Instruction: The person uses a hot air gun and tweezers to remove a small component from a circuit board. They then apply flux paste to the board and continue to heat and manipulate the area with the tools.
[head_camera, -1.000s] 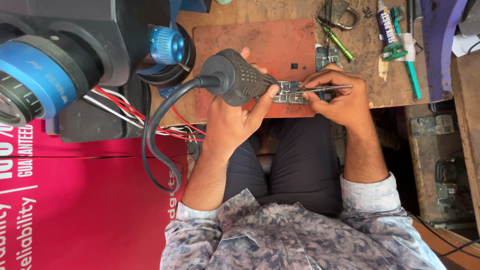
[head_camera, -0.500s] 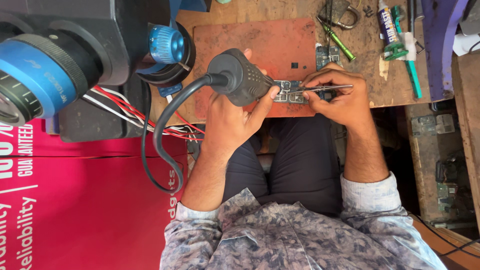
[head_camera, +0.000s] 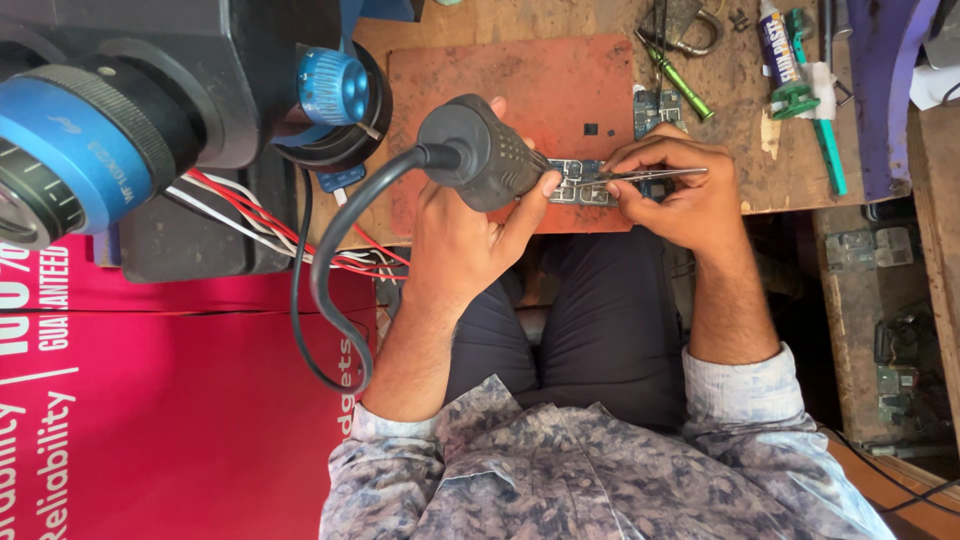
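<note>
Now circuit board sits betw. both hands' fingers.

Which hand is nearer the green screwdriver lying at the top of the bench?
Right. The right hand, holding tweezers over the small circuit board, sits just below the green screwdriver. The left hand, gripping the black hot-air handle, is farther off to its left.

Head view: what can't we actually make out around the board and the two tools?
- Nozzle of the black hot-air handle: hidden behind the left hand.
- Tweezers tips: too small to tell what they pinch on the circuit board.
- Board components: too small and partly covered by the right hand.
- Grey cable: far end hidden behind the left forearm.
- Microscope: cut off by the left edge.
</note>
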